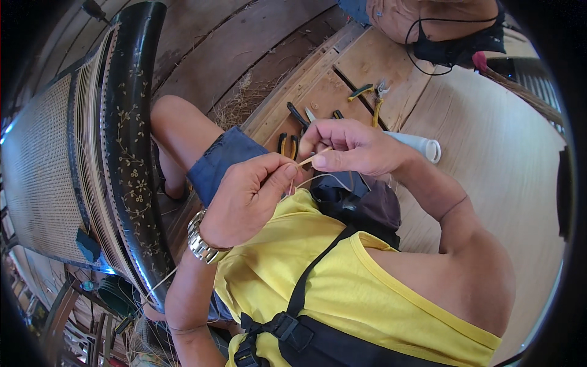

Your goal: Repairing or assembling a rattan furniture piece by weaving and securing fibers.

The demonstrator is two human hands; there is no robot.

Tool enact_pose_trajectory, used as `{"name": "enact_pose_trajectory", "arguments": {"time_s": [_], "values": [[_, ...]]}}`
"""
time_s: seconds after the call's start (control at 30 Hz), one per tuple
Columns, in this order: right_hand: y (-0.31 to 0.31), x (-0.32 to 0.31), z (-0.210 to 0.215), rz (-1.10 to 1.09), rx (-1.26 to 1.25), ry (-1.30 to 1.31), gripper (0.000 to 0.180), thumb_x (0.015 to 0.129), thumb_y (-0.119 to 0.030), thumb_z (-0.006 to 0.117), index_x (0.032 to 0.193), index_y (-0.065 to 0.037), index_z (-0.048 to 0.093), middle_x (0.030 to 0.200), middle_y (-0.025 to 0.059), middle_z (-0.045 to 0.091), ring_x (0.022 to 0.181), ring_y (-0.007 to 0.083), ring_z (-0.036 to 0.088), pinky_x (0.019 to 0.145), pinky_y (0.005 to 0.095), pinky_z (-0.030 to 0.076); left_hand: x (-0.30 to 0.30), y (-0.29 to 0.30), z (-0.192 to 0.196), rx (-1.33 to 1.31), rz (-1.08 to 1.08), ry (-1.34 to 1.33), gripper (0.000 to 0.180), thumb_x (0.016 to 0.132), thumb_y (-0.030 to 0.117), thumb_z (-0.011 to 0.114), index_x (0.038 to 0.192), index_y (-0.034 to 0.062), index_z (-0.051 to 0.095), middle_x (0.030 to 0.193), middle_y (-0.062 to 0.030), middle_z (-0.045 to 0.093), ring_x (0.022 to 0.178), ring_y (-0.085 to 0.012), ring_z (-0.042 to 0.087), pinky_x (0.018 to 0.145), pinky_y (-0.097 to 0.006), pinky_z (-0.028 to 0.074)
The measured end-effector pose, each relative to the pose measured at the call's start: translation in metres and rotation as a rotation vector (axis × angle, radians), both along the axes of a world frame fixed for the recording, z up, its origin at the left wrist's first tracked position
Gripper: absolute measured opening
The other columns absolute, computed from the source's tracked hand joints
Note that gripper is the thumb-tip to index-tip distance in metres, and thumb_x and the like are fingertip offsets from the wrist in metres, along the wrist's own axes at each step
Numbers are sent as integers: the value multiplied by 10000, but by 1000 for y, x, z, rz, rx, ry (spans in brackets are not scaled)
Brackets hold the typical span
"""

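Between my two hands runs a thin, pale strip (312, 158) that looks like cane. My left hand (247, 192) is closed, its thumb and forefinger pinching one part. My right hand (354, 148) pinches the strip a little to the right, with the thumb laid along it. A loose pale strand (330, 175) curves below the fingers, above my lap. On my left stands a woven cane panel (43, 159) edged by a curved black frame (131, 140) painted with gold flowers. Some of the strip is hidden behind my fingers.
Pliers with yellow and black handles (361, 92), more pliers (288, 145) and a dark-handled pointed tool (298, 114) lie on the wooden bench (312, 92). A white tube (419, 145) rests beside my right forearm. Another person (397, 18) is at the upper right.
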State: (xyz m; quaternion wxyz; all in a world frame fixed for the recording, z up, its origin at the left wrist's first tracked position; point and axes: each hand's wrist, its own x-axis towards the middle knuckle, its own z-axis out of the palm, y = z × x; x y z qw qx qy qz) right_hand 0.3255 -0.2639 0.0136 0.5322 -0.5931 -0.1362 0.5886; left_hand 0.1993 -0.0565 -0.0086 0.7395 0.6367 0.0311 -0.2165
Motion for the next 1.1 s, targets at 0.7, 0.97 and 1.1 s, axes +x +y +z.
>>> {"name": "enact_pose_trajectory", "arguments": {"time_s": [0.7,0.97,1.1], "values": [[-16,-31,-30,-191,-120,-1070,154,856,-49,705,945,-36,581,842,87,604,769,235,589,713,335,483,-1,-19,-24,-156,352,248,239,994,199,595,995,-19,692,790,27,643,682,-21,510,618,-186,418],[-14,-72,-37,-115,-31,-841,300,844,-17,708,1102,-15,554,881,103,617,723,195,574,666,314,476,-1,-18,-25,-179,401,268,226,987,196,601,980,-7,698,793,16,654,666,-20,505,602,-184,406],[-8,-63,-59,-274,-65,-866,445,912,-34,653,1326,17,497,909,93,600,706,128,538,647,269,470,1,-17,-27,-257,398,335,227,984,195,599,969,-7,702,783,16,650,652,-18,499,594,-181,398]]}}
